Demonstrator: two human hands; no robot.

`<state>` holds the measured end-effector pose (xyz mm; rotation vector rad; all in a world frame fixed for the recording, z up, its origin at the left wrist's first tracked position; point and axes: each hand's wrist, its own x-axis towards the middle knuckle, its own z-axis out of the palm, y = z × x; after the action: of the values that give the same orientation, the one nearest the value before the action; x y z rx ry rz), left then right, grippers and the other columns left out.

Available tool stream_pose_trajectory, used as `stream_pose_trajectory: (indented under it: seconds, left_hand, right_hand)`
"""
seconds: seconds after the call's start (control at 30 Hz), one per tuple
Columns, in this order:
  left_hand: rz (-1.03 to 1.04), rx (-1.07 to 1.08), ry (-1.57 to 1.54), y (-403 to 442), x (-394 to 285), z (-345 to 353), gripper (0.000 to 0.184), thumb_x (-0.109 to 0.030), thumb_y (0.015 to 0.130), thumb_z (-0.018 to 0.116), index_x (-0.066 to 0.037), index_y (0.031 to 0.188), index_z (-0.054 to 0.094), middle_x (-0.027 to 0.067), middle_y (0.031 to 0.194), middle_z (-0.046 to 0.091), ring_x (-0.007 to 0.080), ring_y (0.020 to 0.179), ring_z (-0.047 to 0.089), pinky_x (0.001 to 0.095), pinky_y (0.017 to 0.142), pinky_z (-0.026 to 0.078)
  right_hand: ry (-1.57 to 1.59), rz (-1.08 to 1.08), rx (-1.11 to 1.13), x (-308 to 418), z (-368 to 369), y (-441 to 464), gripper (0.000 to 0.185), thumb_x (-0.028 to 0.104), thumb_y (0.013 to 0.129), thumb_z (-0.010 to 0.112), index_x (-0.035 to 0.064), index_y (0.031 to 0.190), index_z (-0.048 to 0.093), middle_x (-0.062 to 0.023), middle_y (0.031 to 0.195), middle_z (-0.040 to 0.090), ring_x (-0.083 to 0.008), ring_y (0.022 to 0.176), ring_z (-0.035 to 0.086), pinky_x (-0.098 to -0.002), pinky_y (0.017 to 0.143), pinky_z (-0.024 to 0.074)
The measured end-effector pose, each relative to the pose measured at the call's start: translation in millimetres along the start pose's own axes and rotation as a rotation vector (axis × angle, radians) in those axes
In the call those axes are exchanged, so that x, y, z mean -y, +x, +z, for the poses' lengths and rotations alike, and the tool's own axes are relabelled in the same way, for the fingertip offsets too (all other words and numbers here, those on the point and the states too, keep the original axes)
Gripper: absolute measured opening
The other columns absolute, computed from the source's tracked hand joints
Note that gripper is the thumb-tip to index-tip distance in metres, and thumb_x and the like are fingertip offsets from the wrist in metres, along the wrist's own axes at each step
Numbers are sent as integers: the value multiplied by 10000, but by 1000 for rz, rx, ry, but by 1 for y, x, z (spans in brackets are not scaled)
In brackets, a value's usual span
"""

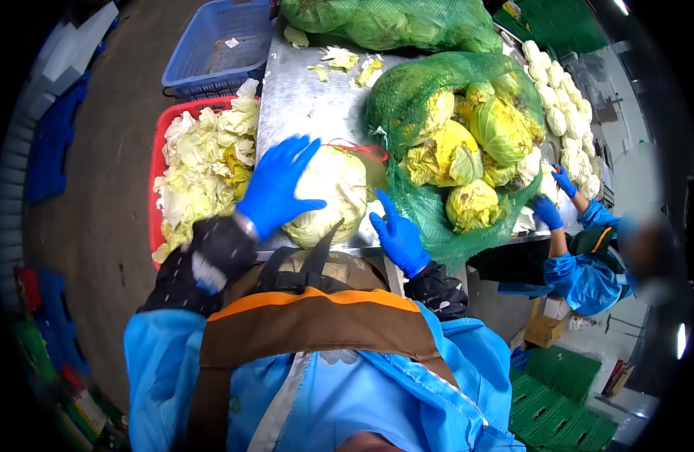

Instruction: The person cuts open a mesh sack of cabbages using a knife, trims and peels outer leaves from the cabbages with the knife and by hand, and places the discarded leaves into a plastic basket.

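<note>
The cabbage [335, 196] sits on the desk [295, 98], in front of the person and between the two hands. The left hand [280, 192] is spread wide at its left side, with the thumb over it; whether it touches, one cannot tell. The right hand [401, 237] is beside the cabbage on the other side, index finger and thumb apart, and no thing is seen in it.

This cabbage looks pale and mostly clean, so its outer leaves are perhaps already removed. The red crate [159, 151] is well filled with leaves [196, 166], which suggests that much is done. But the open green net [418, 215] still holds several yellowed cabbages [501, 132], and a second net [384, 22] lies behind, so much seems left.
</note>
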<state>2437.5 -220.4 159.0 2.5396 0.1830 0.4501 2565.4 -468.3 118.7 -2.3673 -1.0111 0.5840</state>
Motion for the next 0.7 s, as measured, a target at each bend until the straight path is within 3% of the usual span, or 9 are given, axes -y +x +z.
stream_pose_trajectory:
  seconds: [0.03, 0.1, 0.13, 0.33, 0.43, 0.5, 0.53, 0.6, 0.7]
  left_hand:
    - [30, 112, 149, 13, 1, 7, 1047, -515, 618, 763, -152, 1449, 240, 170, 1458, 284, 375, 1320, 302, 515, 1065, 226]
    - [-202, 361, 48, 19, 33, 50, 1151, -631, 557, 748, -166, 1459, 205, 198, 1473, 231, 391, 1325, 288, 554, 1061, 200]
    - [-188, 359, 80, 20, 39, 55, 1184, -704, 518, 724, -163, 1449, 232, 226, 1446, 271, 388, 1307, 321, 518, 1052, 255]
    - [-182, 226, 29, 10, 41, 60, 1156, -682, 513, 741, -144, 1427, 281, 225, 1375, 375, 376, 1243, 405, 462, 992, 364]
    - [-267, 147, 55, 0, 34, 67, 1168, -684, 513, 740, -126, 1427, 273, 226, 1356, 390, 374, 1217, 425, 476, 971, 367]
    - [-367, 102, 43, -9, 29, 71, 1177, -686, 515, 738, -106, 1425, 268, 229, 1356, 387, 374, 1210, 430, 478, 961, 370]
    - [-372, 58, 36, -12, 24, 69, 1157, -567, 528, 811, -8, 1394, 285, 243, 1339, 405, 382, 1210, 437, 437, 998, 375]
    - [-418, -7, 17, -16, 15, 68, 1165, -565, 525, 813, -4, 1396, 279, 245, 1344, 399, 379, 1212, 437, 439, 996, 376]
    - [-436, -41, 5, -16, 10, 67, 1193, -589, 517, 802, -8, 1405, 256, 243, 1352, 391, 375, 1212, 436, 452, 987, 365]
  right_hand:
    - [-39, 36, 42, 9, 4, -2, 572, 460, 931, 434, 153, 1402, 332, -165, 619, 599, -342, 552, 590, -430, 522, 447]
    - [-92, 28, -12, 12, 22, -3, 611, 462, 939, 409, 86, 1409, 298, -188, 610, 597, -354, 550, 593, -449, 511, 443]
    - [-112, 48, -37, 17, 26, -3, 611, 452, 941, 413, 69, 1404, 303, -185, 600, 595, -355, 539, 588, -451, 504, 440]
    - [-371, -27, -236, 25, 38, -12, 587, 400, 926, 471, 22, 1362, 369, -160, 537, 560, -308, 445, 562, -404, 383, 397]
    - [-263, 76, -190, 26, 25, -17, 571, 400, 927, 473, 21, 1346, 394, -162, 545, 562, -306, 449, 563, -410, 399, 411]
    - [-71, 112, -297, 17, 45, 2, 515, 409, 941, 452, 98, 1350, 415, -198, 619, 584, -351, 506, 572, -441, 465, 429]
    - [45, 134, -345, 13, 56, 15, 500, 411, 944, 447, 119, 1349, 421, -208, 635, 587, -365, 525, 573, -449, 484, 431]
    - [285, 117, -422, 8, 68, 26, 438, 415, 958, 423, 181, 1326, 461, -237, 661, 584, -408, 573, 569, -465, 532, 430]
    - [387, 194, -324, 13, 48, 24, 495, 435, 914, 508, 142, 1312, 477, -195, 648, 605, -375, 585, 599, -433, 536, 449]
